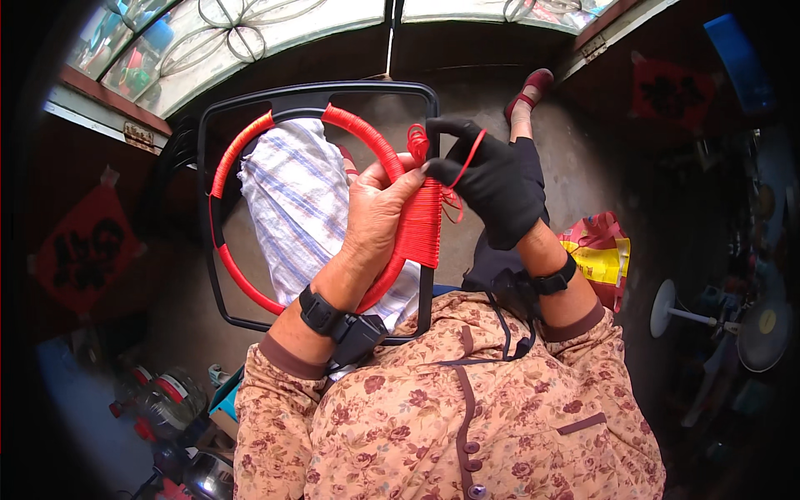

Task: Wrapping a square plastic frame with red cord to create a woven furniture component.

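A black frame (300, 97) with rounded corners lies across my lap, with a ring (360, 132) inside it wrapped in red cord in several sections. Between ring and right bar, a broad band of tight red windings (422, 227) joins the two. My bare left hand (375, 204) is closed around the ring beside that band, thumb at its upper end. My right hand (496, 179), in a black glove, has the red cord (473, 158) looped over its fingers, thumb close to my left thumb. A small red bundle of cord (418, 140) stands above the windings; loose loops hang below.
A checked white cloth (292, 192) covers my left leg under the frame. A red and yellow bag (602, 260) sits on the floor at right, near a white fan (762, 333). Clear jars (177, 396) stand at lower left. Glazed doors (250, 42) are ahead.
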The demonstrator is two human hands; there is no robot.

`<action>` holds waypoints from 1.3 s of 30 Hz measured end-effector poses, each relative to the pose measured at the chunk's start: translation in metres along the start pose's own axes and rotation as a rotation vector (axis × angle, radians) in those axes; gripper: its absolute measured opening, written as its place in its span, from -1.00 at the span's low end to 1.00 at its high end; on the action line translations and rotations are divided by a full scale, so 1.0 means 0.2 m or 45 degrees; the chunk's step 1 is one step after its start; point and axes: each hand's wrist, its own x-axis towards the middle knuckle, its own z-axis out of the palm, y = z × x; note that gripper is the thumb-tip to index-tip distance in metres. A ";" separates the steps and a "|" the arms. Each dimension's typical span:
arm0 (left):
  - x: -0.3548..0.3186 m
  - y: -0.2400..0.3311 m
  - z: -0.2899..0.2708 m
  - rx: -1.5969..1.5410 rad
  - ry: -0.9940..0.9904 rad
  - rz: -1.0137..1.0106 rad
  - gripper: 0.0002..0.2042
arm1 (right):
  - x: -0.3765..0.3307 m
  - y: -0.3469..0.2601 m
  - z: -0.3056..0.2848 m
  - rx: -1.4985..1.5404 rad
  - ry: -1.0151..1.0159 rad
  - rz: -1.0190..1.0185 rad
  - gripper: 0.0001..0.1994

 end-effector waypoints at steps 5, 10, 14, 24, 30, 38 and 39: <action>0.00 0.01 0.01 0.095 0.000 0.108 -0.73 | 0.03 0.07 0.03 0.098 0.009 -0.238 -0.74; 0.00 0.01 0.02 0.308 0.075 0.058 -0.72 | -0.07 0.23 -0.26 -0.296 -0.126 -0.356 -0.78; 0.01 0.01 0.00 0.304 -0.006 -0.109 -0.70 | -0.15 0.30 -0.44 0.846 0.017 0.089 -0.74; -0.02 0.06 0.04 0.221 -0.178 -0.166 -0.65 | -0.37 0.31 -0.40 1.098 0.398 0.426 -0.70; -0.01 0.05 0.03 0.166 -0.166 -0.157 -0.74 | -0.28 0.59 -0.44 0.777 0.212 0.567 -0.77; 0.00 0.04 0.03 0.112 -0.090 -0.156 -0.81 | -0.16 0.40 -0.22 0.633 0.160 0.430 -0.82; -0.01 0.03 0.03 0.088 -0.106 -0.143 -0.81 | -0.14 0.35 -0.19 0.607 0.098 0.456 -0.81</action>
